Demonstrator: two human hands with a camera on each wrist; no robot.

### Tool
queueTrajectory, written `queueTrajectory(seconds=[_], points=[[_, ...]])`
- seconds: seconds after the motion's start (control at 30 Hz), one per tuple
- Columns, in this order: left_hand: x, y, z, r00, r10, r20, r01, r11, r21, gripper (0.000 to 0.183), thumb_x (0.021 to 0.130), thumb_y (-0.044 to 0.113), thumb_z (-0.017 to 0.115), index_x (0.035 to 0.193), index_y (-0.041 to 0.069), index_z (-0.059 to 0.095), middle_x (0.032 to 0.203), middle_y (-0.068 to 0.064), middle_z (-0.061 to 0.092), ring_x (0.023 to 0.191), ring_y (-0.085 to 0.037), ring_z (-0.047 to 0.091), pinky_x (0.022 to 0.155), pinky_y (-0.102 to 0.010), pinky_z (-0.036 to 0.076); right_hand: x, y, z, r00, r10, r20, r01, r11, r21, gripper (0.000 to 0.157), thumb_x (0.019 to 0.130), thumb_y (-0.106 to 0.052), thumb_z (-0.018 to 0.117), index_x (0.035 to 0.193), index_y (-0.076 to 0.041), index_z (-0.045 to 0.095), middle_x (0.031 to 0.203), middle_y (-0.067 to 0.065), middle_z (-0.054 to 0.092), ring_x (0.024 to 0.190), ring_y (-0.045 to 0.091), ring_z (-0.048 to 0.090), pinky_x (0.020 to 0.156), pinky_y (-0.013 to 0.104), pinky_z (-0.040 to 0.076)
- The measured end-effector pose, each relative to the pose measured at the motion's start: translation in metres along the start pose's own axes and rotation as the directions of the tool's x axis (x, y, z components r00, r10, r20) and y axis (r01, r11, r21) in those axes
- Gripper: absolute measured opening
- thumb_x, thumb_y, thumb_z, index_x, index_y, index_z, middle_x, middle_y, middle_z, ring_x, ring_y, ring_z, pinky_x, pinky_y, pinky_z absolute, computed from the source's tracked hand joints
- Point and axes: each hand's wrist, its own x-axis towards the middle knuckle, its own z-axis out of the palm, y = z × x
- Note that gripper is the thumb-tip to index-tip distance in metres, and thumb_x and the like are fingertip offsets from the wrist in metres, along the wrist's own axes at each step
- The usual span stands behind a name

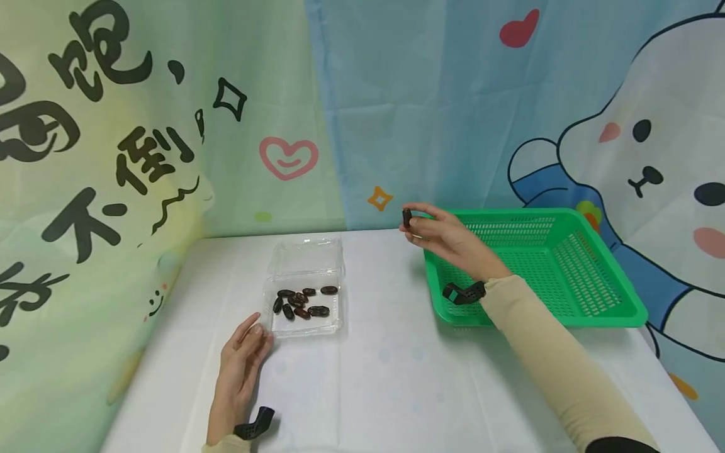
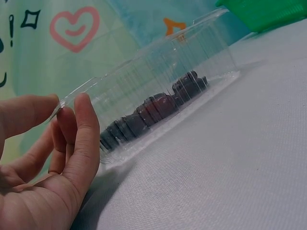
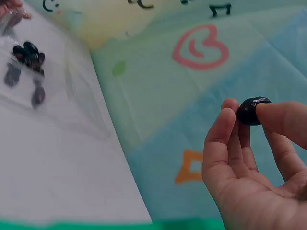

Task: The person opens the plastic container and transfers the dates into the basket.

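Observation:
Between thumb and fingertips, my right hand [image 1: 450, 239] pinches a dark, glossy date [image 1: 406, 218], raised beside the left rim of the green basket [image 1: 566, 318]. The right wrist view shows the date [image 3: 249, 112] end-on between the fingers. On the table my left hand [image 1: 240, 362] pinches the near left corner of a clear plastic box [image 1: 306, 332], whose hinged lid [image 1: 308, 257] lies folded back. Several dark brown dates [image 1: 302, 313] lie scattered on the box floor. In the left wrist view, thumb and fingers meet at the box rim [image 2: 88, 85].
A white cloth covers the table [image 1: 385, 377]. The slotted green basket stands at the back right, with the right forearm reaching across its near left side. A printed curtain [image 1: 396, 94] hangs right behind the table's back edge.

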Motion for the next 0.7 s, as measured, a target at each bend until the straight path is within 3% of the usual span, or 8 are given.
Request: queueTrajectory(seconds=[0.27, 0.37, 0.5, 0.53, 0.7], points=[[0.000, 0.002, 0.000, 0.999, -0.035, -0.022, 0.034, 0.999, -0.012, 0.049, 0.107, 0.010, 0.059, 0.153, 0.011, 0.044, 0.118, 0.004, 0.063, 0.105, -0.005, 0.067, 0.101, -0.021, 0.060, -0.009, -0.006, -0.034, 0.997, 0.054, -0.053, -0.048, 0.993, 0.109, 0.059, 0.107, -0.005, 0.057, 0.161, -0.015, 0.036, 0.155, 0.011, 0.038, 0.133, 0.024, 0.060, 0.115, 0.032, 0.053], [-0.001, 0.003, 0.000, 0.999, -0.037, -0.038, 0.037, 0.999, -0.001, 0.048, 0.107, 0.010, 0.059, 0.153, 0.011, 0.044, 0.118, 0.004, 0.063, 0.106, -0.006, 0.066, 0.101, -0.022, 0.060, -0.018, -0.008, -0.042, 0.997, 0.072, -0.039, -0.070, 0.997, 0.039, 0.058, 0.109, -0.004, 0.052, 0.163, -0.016, 0.033, 0.164, 0.013, 0.031, 0.144, 0.028, 0.051, 0.125, 0.038, 0.043], [-0.002, 0.002, 0.001, 0.998, -0.034, -0.047, 0.035, 0.999, 0.007, 0.048, 0.107, 0.010, 0.059, 0.152, 0.010, 0.045, 0.117, 0.004, 0.063, 0.106, -0.006, 0.066, 0.101, -0.022, 0.060, -0.025, -0.008, -0.053, 0.994, 0.096, -0.043, -0.098, 0.994, -0.056, 0.061, 0.109, -0.003, 0.049, 0.165, -0.015, 0.027, 0.170, 0.015, 0.025, 0.152, 0.031, 0.040, 0.126, 0.038, 0.042], [-0.002, 0.002, 0.001, 0.998, -0.034, -0.045, 0.034, 0.999, 0.006, 0.048, 0.107, 0.011, 0.059, 0.153, 0.010, 0.045, 0.118, 0.004, 0.063, 0.106, -0.006, 0.066, 0.101, -0.022, 0.060, -0.024, -0.008, -0.056, 0.990, 0.123, -0.071, -0.124, 0.992, -0.023, 0.062, 0.109, -0.004, 0.051, 0.165, -0.016, 0.028, 0.170, 0.015, 0.026, 0.150, 0.030, 0.042, 0.125, 0.037, 0.044], [-0.001, 0.000, 0.001, 1.000, -0.009, -0.015, 0.009, 1.000, -0.001, 0.049, 0.107, 0.011, 0.058, 0.153, 0.010, 0.044, 0.117, 0.004, 0.062, 0.105, -0.005, 0.065, 0.100, -0.021, 0.060, -0.012, -0.003, -0.075, 0.963, 0.212, -0.165, -0.223, 0.974, -0.050, 0.067, 0.108, -0.007, 0.055, 0.166, -0.015, 0.024, 0.155, 0.008, 0.045, 0.133, 0.019, 0.058, 0.118, 0.031, 0.050]])
